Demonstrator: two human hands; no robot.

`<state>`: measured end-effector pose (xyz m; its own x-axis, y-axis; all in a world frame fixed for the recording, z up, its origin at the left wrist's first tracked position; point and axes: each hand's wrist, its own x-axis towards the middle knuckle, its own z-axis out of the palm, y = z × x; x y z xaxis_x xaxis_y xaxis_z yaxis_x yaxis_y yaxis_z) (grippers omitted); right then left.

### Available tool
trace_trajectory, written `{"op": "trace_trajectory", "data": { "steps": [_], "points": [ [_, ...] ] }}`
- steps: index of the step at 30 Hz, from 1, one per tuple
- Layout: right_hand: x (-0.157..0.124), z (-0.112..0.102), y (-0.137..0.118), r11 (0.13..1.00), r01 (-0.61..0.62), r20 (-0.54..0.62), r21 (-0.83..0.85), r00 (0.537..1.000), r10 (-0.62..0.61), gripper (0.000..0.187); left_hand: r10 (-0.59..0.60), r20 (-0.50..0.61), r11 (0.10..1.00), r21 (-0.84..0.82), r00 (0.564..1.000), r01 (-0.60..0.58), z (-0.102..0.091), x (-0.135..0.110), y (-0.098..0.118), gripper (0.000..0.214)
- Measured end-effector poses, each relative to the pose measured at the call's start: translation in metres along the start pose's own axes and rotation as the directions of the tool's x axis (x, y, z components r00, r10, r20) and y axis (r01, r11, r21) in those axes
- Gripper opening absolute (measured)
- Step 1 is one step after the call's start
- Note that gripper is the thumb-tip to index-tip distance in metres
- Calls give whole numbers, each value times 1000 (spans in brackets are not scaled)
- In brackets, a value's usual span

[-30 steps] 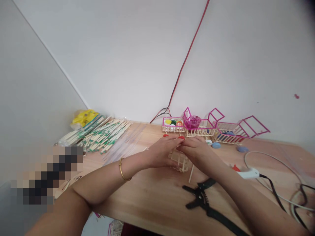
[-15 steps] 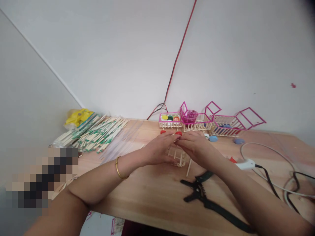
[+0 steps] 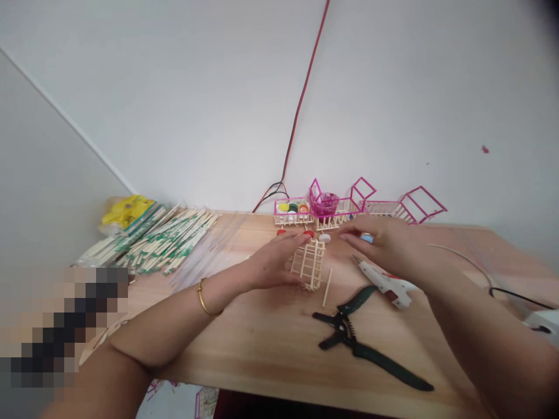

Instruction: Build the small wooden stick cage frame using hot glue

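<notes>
Head view. Steadying stick lattice [image 3: 308, 265] upright on tabletop [image 3: 271, 343] with left hand [image 3: 275, 262], grip closed on its left side. Holding right hand [image 3: 384, 244] just over glue gun [image 3: 386, 284], fingers spread; grip clamping it or only touching, cannot tell. Lying near lattice: pliers [image 3: 349, 340] and, just beside it, loose stick [image 3: 326, 287].

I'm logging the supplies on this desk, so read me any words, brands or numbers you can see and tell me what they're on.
Nothing here reads clearly enough to quote.
Green print on the chopstick wrappers: too small and blurred to read.
Any print on the yellow packet behind them: blurred.
No marking shows on the glue gun, the black pliers or the stick frame in the left hand.
</notes>
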<state>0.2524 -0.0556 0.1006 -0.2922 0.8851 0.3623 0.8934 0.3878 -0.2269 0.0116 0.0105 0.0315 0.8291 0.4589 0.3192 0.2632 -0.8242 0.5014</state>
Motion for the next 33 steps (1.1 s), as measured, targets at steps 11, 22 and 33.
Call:
{"op": "trace_trajectory", "data": {
  "steps": [11,22,33],
  "points": [
    [-36,72,15,972,211,384,105,893,-235,21,127,-11,992,-2,992,-127,-1,1,-4,96],
    [-41,55,16,978,206,368,-18,911,-185,20,192,-4,978,88,981,-191,-6,0,11,89],
    [-38,18,-13,960,-129,222,247,972,73,20,-258,52,911,346,965,225,-72,-13,1,69]
  ]
}}
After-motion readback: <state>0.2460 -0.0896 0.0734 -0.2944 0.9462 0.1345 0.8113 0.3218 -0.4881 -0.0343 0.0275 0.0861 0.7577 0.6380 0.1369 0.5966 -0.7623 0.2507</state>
